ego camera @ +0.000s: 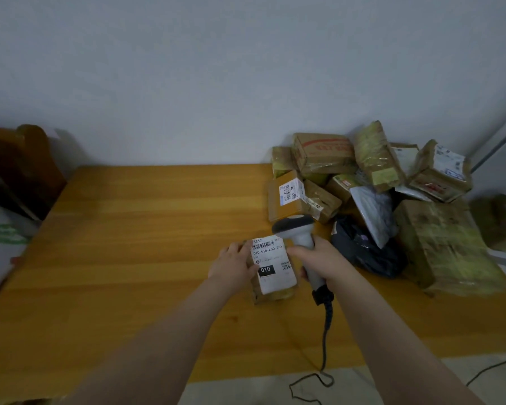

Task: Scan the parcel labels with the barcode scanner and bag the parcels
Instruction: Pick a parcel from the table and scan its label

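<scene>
A small cardboard parcel lies on the wooden table, its white label with a barcode facing up. My left hand rests on the parcel's left side, fingers laid over its edge. My right hand grips the handle of a grey barcode scanner. The scanner's dark head hangs just above the far end of the label. Its cable runs down off the table's near edge.
A heap of taped cardboard parcels and a dark plastic mailer bag fills the table's far right corner. A white woven sack stands at the left edge beside a wooden headboard. A grey wall is behind.
</scene>
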